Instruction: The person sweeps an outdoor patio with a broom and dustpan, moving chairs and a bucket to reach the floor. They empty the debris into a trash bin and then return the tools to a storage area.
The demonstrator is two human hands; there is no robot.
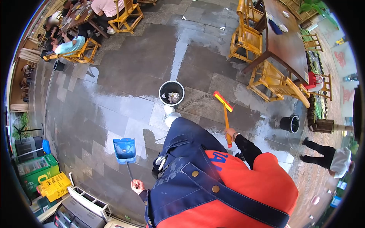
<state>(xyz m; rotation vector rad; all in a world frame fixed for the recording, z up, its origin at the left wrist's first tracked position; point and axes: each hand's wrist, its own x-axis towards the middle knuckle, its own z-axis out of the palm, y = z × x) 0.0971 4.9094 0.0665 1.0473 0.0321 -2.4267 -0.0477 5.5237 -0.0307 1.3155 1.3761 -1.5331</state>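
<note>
My left hand [137, 186] is closed round the dark handle of a blue dustpan [124, 149]. The dustpan's scoop lies out ahead of that hand, close over the wet paving. In my right hand [231, 132] is the orange handle of a broom [227, 114]. Its red and yellow bristle head [223, 101] points away from me, beyond the hand. Between the two tools and past my white shoe [169, 110] stands a round dark bin [161, 95] with a pale rim. Crumpled waste [173, 97] lies inside it.
A wooden table [283, 41] with bamboo chairs [249, 40] stands at the upper right. Seated people surround another table [78, 19] at the upper left. A second bin [285, 124] is at the right, near a walking person [327, 154]. Green and yellow boxes [54, 186] sit at the lower left.
</note>
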